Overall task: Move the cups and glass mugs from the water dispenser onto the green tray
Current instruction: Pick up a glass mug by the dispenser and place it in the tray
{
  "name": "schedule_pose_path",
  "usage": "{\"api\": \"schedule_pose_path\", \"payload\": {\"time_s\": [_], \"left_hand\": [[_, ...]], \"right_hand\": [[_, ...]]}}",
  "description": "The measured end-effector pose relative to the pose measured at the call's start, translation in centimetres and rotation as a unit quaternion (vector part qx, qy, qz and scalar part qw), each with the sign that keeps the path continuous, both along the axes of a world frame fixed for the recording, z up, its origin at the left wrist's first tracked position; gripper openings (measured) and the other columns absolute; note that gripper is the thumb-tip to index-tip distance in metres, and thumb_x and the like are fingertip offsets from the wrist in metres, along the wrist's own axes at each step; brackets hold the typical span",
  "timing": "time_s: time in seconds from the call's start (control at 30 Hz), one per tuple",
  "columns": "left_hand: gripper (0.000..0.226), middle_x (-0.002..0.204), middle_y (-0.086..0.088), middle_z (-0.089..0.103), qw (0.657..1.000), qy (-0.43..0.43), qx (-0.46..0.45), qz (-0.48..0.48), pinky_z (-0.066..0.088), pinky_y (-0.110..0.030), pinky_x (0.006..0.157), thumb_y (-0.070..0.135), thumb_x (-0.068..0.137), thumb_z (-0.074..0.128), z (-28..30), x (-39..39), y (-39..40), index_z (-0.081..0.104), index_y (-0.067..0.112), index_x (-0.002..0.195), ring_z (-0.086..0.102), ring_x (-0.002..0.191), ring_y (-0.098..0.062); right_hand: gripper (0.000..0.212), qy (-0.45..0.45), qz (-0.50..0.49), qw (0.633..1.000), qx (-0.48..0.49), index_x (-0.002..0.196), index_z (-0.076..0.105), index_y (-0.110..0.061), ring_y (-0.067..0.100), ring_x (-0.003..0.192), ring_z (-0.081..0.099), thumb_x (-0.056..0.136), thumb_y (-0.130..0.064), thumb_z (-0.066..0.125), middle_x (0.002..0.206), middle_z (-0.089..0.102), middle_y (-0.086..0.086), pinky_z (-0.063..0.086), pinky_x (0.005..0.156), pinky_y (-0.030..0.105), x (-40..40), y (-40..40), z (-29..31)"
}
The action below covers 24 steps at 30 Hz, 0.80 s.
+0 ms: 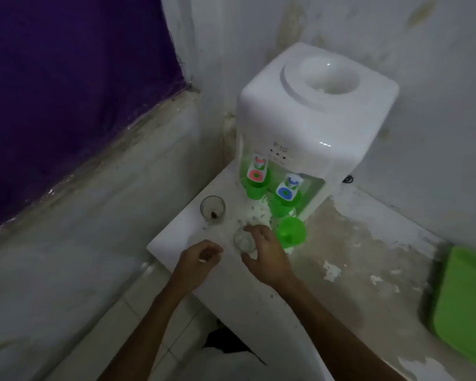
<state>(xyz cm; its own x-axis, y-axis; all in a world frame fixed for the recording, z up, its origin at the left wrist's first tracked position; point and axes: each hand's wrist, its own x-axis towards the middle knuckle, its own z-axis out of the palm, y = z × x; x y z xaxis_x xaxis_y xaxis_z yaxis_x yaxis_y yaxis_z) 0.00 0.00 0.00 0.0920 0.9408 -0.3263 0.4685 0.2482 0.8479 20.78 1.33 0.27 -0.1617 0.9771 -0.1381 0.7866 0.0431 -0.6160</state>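
Curling around a clear glass mug, the right hand is gripping it in front of the white water dispenser. The left hand is hovering loosely closed, holding nothing. A second glass mug and green cups are standing at the dispenser's base on the stained white counter. The green tray is lying well right of the dispenser, by grimy walls.
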Motion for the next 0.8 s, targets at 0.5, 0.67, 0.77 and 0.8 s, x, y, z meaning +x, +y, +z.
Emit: {"api": "schedule_pose_path", "payload": {"time_s": [0.5,0.67,0.77,0.8], "left_hand": [[0.009,0.096,0.006,0.074,0.997,0.000,-0.077,-0.010,0.054,-0.021,0.080,0.021,0.088,0.071,-1.6,-1.6,1.0,0.071,0.029,0.092,0.068,0.089,-0.009],[0.021,0.101,-0.002,0.069,0.985,-0.006,-0.154,-0.073,0.050,-0.021,0.070,0.027,0.087,0.072,-1.6,2.4,-0.3,0.065,0.026,0.107,0.066,0.089,-0.013],[0.012,0.109,-0.009,0.069,0.975,-0.066,-0.203,-0.056,0.048,-0.026,0.071,0.028,0.094,0.064,-1.3,6.3,-1.3,0.066,0.029,0.106,0.068,0.089,-0.018],[0.011,0.112,-0.011,0.069,0.971,-0.087,-0.219,-0.042,0.048,-0.027,0.072,0.029,0.096,0.060,-0.9,7.4,-1.6,0.066,0.028,0.106,0.068,0.088,-0.019]], "right_hand": [[0.066,-0.086,0.070,0.989,-0.100,0.131,0.053,-0.027,0.036,0.119,0.054,0.068,-0.029,0.073,0.136,0.050,0.009,0.054,0.090,0.043,-0.5,2.4,-0.4],[0.064,0.007,0.020,0.998,-0.067,0.127,0.058,-0.027,0.028,0.115,0.059,0.066,-0.036,0.073,0.130,0.058,0.004,0.052,0.090,0.036,3.6,-2.2,1.1],[0.061,0.039,-0.022,0.998,-0.048,0.125,0.061,-0.027,0.024,0.112,0.060,0.066,-0.037,0.073,0.128,0.060,0.002,0.051,0.090,0.032,6.8,-5.2,2.6],[0.060,0.052,-0.029,0.998,-0.036,0.124,0.062,-0.026,0.023,0.112,0.060,0.065,-0.036,0.074,0.126,0.061,0.002,0.049,0.091,0.029,7.6,-6.0,2.9]]}}
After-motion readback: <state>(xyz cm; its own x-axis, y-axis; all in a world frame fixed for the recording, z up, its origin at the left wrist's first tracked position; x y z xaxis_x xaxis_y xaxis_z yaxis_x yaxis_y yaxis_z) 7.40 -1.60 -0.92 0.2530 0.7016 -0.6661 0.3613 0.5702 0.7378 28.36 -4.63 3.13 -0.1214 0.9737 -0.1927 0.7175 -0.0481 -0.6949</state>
